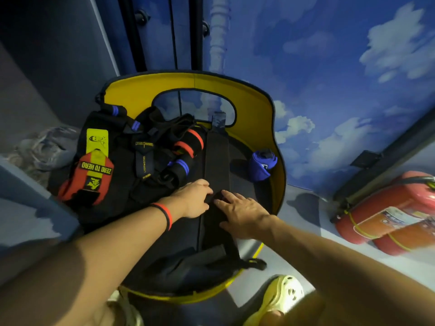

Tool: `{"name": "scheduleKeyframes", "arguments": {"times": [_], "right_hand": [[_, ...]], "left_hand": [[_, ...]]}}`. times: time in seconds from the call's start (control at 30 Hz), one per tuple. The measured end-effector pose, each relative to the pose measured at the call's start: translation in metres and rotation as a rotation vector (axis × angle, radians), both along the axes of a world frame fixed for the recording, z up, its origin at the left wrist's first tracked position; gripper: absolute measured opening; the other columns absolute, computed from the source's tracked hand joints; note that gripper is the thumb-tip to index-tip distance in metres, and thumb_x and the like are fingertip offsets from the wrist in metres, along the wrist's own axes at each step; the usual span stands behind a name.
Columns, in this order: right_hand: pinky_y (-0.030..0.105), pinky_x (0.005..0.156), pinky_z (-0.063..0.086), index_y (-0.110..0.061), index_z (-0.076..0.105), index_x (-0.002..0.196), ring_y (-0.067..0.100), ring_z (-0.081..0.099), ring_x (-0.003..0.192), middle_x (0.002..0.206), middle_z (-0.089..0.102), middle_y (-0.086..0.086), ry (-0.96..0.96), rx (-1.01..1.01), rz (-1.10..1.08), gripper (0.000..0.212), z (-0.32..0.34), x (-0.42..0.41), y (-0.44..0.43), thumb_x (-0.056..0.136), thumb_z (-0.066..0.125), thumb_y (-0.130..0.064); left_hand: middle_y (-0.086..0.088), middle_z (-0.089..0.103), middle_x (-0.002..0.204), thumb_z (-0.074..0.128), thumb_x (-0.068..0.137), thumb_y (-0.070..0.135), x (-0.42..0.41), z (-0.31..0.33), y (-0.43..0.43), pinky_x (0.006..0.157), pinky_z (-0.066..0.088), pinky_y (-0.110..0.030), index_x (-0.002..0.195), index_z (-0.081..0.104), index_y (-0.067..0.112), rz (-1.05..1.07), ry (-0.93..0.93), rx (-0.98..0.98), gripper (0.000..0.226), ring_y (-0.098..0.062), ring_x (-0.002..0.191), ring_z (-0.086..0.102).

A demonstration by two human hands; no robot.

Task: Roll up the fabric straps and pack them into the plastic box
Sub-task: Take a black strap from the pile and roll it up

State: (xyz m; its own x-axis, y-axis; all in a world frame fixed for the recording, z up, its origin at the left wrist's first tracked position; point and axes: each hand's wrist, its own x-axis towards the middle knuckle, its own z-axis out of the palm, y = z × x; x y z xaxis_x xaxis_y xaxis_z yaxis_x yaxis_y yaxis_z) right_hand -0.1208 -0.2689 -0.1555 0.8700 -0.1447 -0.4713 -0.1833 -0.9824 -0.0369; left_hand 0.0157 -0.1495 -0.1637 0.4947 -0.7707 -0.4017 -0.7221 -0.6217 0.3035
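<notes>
The long black strap [216, 161] is woven cloth, matt and slightly coarse, with no shine along its length. The rolled wraps [188, 144] beside it are soft fabric with red and blue bands, equally dull. The red and yellow wrap [89, 177] is stretchy knit cloth carrying a smooth printed label. The blue roll [261, 168] looks like soft elastic fabric. The yellow rim [188, 88] of the round seat has a smooth, faintly glossy finish like plastic or coated fabric, and its dark surface is matt. The fire extinguisher [386, 210] is painted metal, glossy red, with a shiny paper label. The shoe [284, 295] is matt foam.
</notes>
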Motion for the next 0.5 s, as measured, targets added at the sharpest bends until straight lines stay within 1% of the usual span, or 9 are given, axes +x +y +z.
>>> {"name": "scheduleKeyframes", "arguments": {"times": [0.03,0.1,0.17,0.2,0.27,0.33,0.37,0.43,0.5], "right_hand": [[0.047,0.119,0.028,-0.031,0.022,0.160,0.032,0.022,0.152,0.170,0.008,0.004,0.010,0.014,0.001,0.070,0.004,-0.008,0.003,0.100,0.054,-0.047],[0.045,0.115,0.037,-0.031,0.035,0.155,0.033,0.036,0.145,0.165,0.021,0.005,0.007,0.050,-0.002,0.062,0.008,-0.022,0.011,0.099,0.057,-0.042],[0.043,0.107,0.046,-0.030,0.046,0.148,0.031,0.049,0.132,0.155,0.036,0.004,-0.007,0.083,0.005,0.050,0.011,-0.037,0.020,0.099,0.056,-0.038],[0.042,0.104,0.048,-0.029,0.049,0.145,0.031,0.053,0.127,0.151,0.040,0.004,-0.015,0.091,0.011,0.045,0.011,-0.045,0.024,0.100,0.054,-0.035],[0.041,0.105,0.047,-0.026,0.052,0.143,0.031,0.054,0.127,0.151,0.042,0.004,-0.024,0.108,0.025,0.043,0.014,-0.057,0.031,0.101,0.052,-0.027],[0.041,0.107,0.046,-0.020,0.056,0.141,0.031,0.053,0.128,0.150,0.045,0.006,-0.025,0.141,0.015,0.041,0.014,-0.067,0.036,0.100,0.052,-0.019],[0.041,0.105,0.047,-0.017,0.059,0.136,0.031,0.054,0.127,0.146,0.047,0.007,-0.031,0.160,-0.003,0.038,0.013,-0.072,0.037,0.099,0.051,-0.016],[0.042,0.098,0.051,-0.013,0.063,0.127,0.032,0.057,0.118,0.135,0.053,0.010,-0.056,0.203,-0.067,0.032,0.010,-0.082,0.041,0.098,0.048,-0.011],[0.038,0.093,0.051,-0.010,0.064,0.121,0.030,0.058,0.111,0.127,0.055,0.011,-0.101,0.244,-0.130,0.030,0.005,-0.092,0.046,0.099,0.044,-0.007]], "left_hand": [[0.005,0.025,0.165,0.065,0.098,0.027,-0.006,0.001,0.003,0.121,0.031,-0.042,0.151,0.048,0.022,0.002,0.008,0.004,0.056,-0.025,0.148,0.033],[0.004,0.025,0.165,0.067,0.097,0.027,-0.019,0.001,0.011,0.121,0.031,-0.042,0.150,0.049,0.023,-0.008,0.019,-0.011,0.056,-0.025,0.148,0.033],[0.005,0.028,0.163,0.067,0.097,0.028,-0.031,0.002,0.020,0.120,0.033,-0.042,0.145,0.055,0.025,-0.039,0.032,-0.021,0.050,-0.025,0.146,0.036],[0.006,0.031,0.160,0.067,0.097,0.029,-0.037,0.002,0.026,0.118,0.035,-0.042,0.141,0.059,0.026,-0.046,0.037,-0.026,0.044,-0.024,0.144,0.039],[0.006,0.040,0.149,0.065,0.098,0.029,-0.047,0.002,0.039,0.114,0.039,-0.039,0.130,0.067,0.026,-0.029,0.078,-0.057,0.032,-0.021,0.133,0.049],[0.006,0.048,0.136,0.058,0.102,0.031,-0.053,0.001,0.052,0.111,0.042,-0.039,0.121,0.072,0.027,0.014,0.165,-0.081,0.024,-0.019,0.124,0.054],[0.006,0.051,0.131,0.054,0.103,0.033,-0.056,0.000,0.058,0.109,0.044,-0.040,0.117,0.073,0.030,0.037,0.216,-0.095,0.024,-0.019,0.121,0.056],[0.004,0.062,0.123,0.047,0.103,0.041,-0.063,0.002,0.068,0.101,0.049,-0.041,0.109,0.074,0.035,0.128,0.341,-0.137,0.029,-0.021,0.114,0.063],[0.005,0.068,0.120,0.044,0.106,0.044,-0.075,0.005,0.080,0.097,0.049,-0.036,0.118,0.073,0.028,0.220,0.436,-0.174,0.035,-0.015,0.110,0.065]]}}
